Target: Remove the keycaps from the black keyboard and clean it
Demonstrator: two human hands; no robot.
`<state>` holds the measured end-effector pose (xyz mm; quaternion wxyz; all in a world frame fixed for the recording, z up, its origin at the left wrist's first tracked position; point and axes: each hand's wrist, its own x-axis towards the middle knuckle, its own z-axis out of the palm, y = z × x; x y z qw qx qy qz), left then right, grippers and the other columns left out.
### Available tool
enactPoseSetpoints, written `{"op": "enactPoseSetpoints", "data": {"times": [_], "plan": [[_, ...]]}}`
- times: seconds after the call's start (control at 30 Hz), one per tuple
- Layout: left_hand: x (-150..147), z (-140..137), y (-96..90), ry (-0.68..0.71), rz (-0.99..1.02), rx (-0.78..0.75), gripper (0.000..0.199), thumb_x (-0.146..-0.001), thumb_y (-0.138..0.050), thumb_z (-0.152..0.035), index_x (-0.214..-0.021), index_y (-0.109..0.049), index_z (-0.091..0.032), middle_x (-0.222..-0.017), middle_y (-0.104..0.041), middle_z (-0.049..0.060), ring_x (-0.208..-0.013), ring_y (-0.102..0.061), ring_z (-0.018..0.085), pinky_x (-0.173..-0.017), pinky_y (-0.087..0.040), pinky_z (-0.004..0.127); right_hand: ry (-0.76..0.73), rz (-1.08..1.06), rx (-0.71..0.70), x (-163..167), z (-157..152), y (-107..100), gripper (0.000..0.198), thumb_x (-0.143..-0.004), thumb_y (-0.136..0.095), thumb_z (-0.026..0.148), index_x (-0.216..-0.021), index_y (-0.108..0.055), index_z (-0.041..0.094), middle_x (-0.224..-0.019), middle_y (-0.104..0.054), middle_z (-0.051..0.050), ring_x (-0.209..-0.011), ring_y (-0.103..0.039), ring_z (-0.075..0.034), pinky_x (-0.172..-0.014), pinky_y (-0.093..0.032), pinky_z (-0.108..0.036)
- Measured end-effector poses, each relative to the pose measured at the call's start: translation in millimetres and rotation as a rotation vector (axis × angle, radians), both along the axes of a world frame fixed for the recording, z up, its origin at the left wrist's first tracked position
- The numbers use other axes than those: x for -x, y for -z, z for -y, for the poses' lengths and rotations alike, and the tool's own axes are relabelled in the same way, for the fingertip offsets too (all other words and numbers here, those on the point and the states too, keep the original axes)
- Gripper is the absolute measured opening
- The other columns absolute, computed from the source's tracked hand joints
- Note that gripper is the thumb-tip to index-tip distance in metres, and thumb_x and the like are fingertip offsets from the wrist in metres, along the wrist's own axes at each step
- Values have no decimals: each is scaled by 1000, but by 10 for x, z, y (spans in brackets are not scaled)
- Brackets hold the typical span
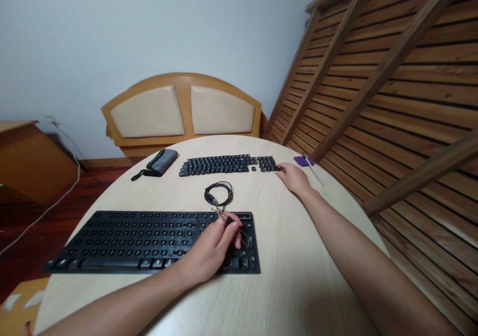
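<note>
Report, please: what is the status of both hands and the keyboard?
Left hand holding wire tool over keyboard, right end. Right hand at loose keycaps. Keyboard mostly stripped, spacebar on. Cable coiled beyond far edge.

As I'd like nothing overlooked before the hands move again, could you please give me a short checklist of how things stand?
1. Wire tool held in the left hand: ok.
2. Keyboard lying flat on the table: ok.
3. Keyboard bare of every key: not ok; the space bar is on it.
4. Loose keycaps set out in rows beyond the keyboard: ok.
5. Right hand holding a keycap: cannot tell; its fingertips are at the rows' right end.
6. Cable coiled: ok.
</note>
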<state>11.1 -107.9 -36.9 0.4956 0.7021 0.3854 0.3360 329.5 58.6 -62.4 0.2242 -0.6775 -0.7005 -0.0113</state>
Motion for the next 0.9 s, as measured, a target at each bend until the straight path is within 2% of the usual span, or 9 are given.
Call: {"op": "enactPoseSetpoints", "data": {"times": [0.17, 0.33, 0.43, 0.53, 0.6, 0.73, 0.8, 0.9], "plan": [[-3, -4, -5, -4, 15, -4, 29, -105, -33, -41, -104, -51, -18, -75, -60, 0, -76, -59, 18, -78, -45, 33, 1, -7, 5, 8, 17, -13, 31, -92, -61, 30, -122, -65, 21, -118, -72, -9, -107, -65, -25, -87, -49, -34], [-9, 3, -29, -15, 40, -4, 30, -104, -34, -43, -103, -51, -18, -74, -59, -1, -75, -58, 18, -78, -45, 32, 38, -1, 27, 54, 115, -132, 54, -82, -71, 30, -132, -53, 17, -114, -70, -13, -100, -66, -26, -82, -49, -35], [-12, 10, -28, -28, 39, 5, 30, -104, -35, -44, -102, -51, -18, -73, -58, -1, -74, -59, 18, -77, -45, 31, 34, 21, 43, 217, 309, -289, 45, -79, -73, 28, -121, -57, 18, -106, -69, -11, -97, -64, -27, -79, -47, -35], [-5, 19, -43, -32, 34, -13, 30, -104, -34, -43, -103, -51, -18, -73, -58, -1, -74, -59, 18, -77, -45, 32, -110, 1, 26, 507, 664, -479, 18, -87, -64, 29, -102, -63, 20, -99, -68, -9, -91, -63, -24, -76, -46, -33], [14, 25, -81, -35, 19, -51, 29, -104, -33, -41, -104, -52, -18, -73, -59, -1, -73, -59, 18, -75, -45, 31, -300, -48, 41, 721, 961, -592, 8, -90, -60, 28, -92, -63, 20, -95, -68, -6, -89, -62, -22, -77, -45, -32], [95, 10, -196, -39, -75, -144, 27, -104, -35, -38, -100, -53, -18, -73, -59, 0, -70, -58, 17, -71, -45, 30, -688, -103, 147, 1022, 1495, -713, 7, -91, -58, 21, -85, -63, 20, -91, -65, -4, -90, -59, -19, -82, -44, -32], [141, -8, -228, -11, -139, -178, 27, -103, -35, -37, -97, -54, -18, -73, -59, 0, -68, -58, 17, -68, -45, 30, -808, -105, 212, 1081, 1657, -720, 3, -86, -63, 19, -85, -62, 20, -88, -65, -3, -90, -58, -19, -84, -44, -32], [183, -27, -215, 69, -196, -204, 24, -103, -38, -35, -98, -54, -18, -73, -60, 0, -67, -59, 16, -67, -45, 29, -883, -109, 291, 1099, 1760, -688, 16, -78, -75, 26, -85, -62, 21, -90, -66, -2, -92, -59, -20, -89, -43, -34]]}}
